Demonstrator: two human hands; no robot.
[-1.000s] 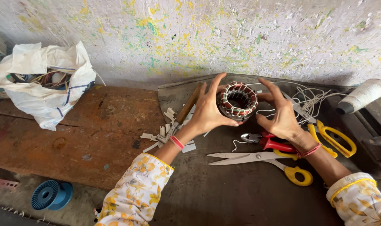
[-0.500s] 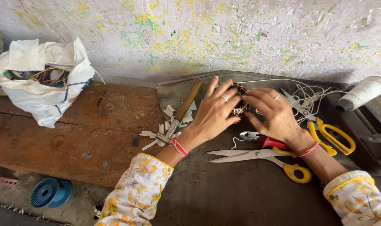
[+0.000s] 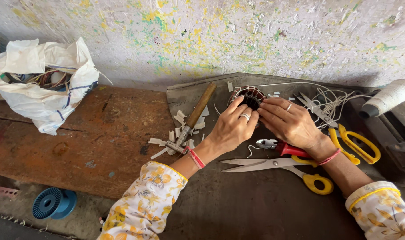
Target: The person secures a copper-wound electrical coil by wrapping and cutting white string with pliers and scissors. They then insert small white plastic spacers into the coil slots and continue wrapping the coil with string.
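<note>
1. Under both sets of fingers, the wound stator (image 3: pixel 251 95) sits on the dark surface (image 3: pixel 256 204).
2. Left hand (image 3: pixel 231 129) and right hand (image 3: pixel 289 122) curl closed over it.
3. Below the fingers lie yellow-handled scissors (image 3: pixel 278 166).

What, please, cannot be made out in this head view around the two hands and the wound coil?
- Wound coil: its near half is hidden by the left hand and right hand.
- Red-handled pliers: handle ends hidden under the right wrist.
- White thread spool: cut off by the right edge.
- White bag: its contents are too tangled to tell apart.
</note>
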